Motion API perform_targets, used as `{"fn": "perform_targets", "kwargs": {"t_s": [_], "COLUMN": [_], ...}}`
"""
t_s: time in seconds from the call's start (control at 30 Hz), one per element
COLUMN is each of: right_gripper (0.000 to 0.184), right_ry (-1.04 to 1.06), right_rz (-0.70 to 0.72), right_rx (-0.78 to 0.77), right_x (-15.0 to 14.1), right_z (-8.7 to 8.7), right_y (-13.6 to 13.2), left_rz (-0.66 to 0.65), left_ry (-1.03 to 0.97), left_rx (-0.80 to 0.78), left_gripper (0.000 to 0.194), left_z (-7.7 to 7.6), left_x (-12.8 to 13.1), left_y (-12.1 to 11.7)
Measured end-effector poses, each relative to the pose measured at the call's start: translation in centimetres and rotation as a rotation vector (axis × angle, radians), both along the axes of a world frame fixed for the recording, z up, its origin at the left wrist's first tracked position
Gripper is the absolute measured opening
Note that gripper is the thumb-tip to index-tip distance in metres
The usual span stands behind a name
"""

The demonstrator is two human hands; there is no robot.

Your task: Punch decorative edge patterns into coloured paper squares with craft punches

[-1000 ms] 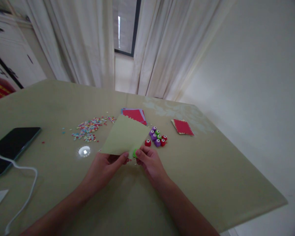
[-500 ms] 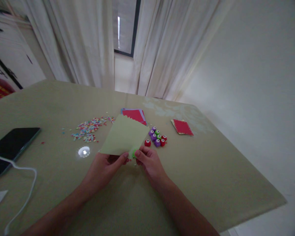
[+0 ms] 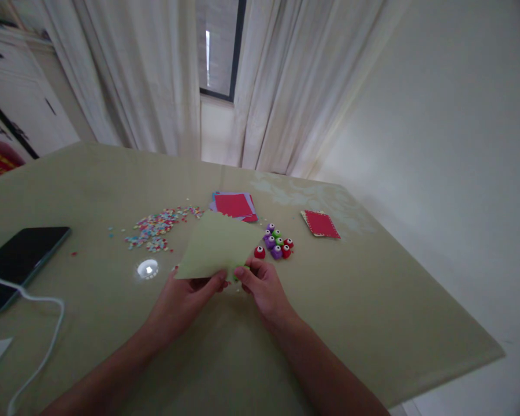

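Yellow-green paper [image 3: 217,245], well in from the right corner of the table [image 3: 355,312], just dipped at its far edge, while I see the left hand [image 3: 193,297] pinching it and the right hand [image 3: 266,289] clamped on the green tool [image 3: 236,278], so work seems unfinished.

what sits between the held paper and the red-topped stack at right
In the head view, a cluster of purple, green and red eyed pieces lies between them.

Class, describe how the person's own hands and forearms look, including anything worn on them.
The left hand and right hand are ungloved, with no rings, watch or bracelet showing. The left forearm and right forearm are bare, no sleeves in view.
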State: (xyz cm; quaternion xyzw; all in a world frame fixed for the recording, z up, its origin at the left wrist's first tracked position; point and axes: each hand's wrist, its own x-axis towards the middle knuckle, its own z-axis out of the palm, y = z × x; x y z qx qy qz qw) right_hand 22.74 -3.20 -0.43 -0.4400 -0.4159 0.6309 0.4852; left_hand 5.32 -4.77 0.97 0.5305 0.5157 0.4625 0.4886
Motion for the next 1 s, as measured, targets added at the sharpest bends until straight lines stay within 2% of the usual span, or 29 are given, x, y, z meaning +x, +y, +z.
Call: {"fn": "perform_targets", "kwargs": {"t_s": [0.27, 0.37, 0.43, 0.53, 0.63, 0.7, 0.77, 0.87, 0.93, 1.0], "right_gripper": [0.053, 0.051, 0.047, 0.026, 0.006, 0.008, 0.011, 0.013, 0.013, 0.017], "right_ry": [-0.037, -0.07, -0.192, -0.616, -1.051, -1.213, -1.285, -1.32, -1.299, -1.258], "right_rz": [0.005, -0.038, -0.138, -0.239, -0.103, -0.009, 0.01, -0.091, -0.176, -0.148], "right_rx": [-0.01, 0.065, 0.18, 0.392, 0.481, 0.476, 0.464, 0.495, 0.578, 0.695], "right_x": [0.0, 0.7, 1.8, 4.2, 6.4, 7.2, 7.4, 6.6, 5.3, 3.4], "right_z": [-0.4, -0.1, 0.5, 1.4, 1.6, 1.3, 0.8, 0.4, 0.3, 0.1], "right_y": [0.3, 0.5, 0.8, 1.4, 1.8, 2.0, 2.2, 2.2, 2.0, 1.5], "left_rz": [0.01, 0.056, 0.106, 0.174, 0.191, 0.201, 0.233, 0.297, 0.335, 0.365], "left_ry": [0.034, 0.123, 0.171, 0.184, 0.178, 0.161, 0.134, 0.124, 0.107, 0.061], "left_rx": [-0.01, -0.064, -0.095, -0.095, -0.083, -0.081, -0.074, -0.056, -0.049, -0.035], "left_gripper": [0.029, 0.035, 0.04, 0.043, 0.04, 0.039, 0.038, 0.038, 0.04, 0.04], "left_z": [-1.0, -0.9, -0.7, -0.5, -0.3, -0.2, 0.0, -0.2, -0.5, -0.7], "left_x": [-0.4, -0.9, -1.3, -1.6, -1.6, -1.6, -1.7, -2.0, -2.2, -2.3], "left_y": [0.0, 0.2, 0.3, 0.6, 0.7, 0.7, 0.7, 0.9, 1.1, 1.3]}}
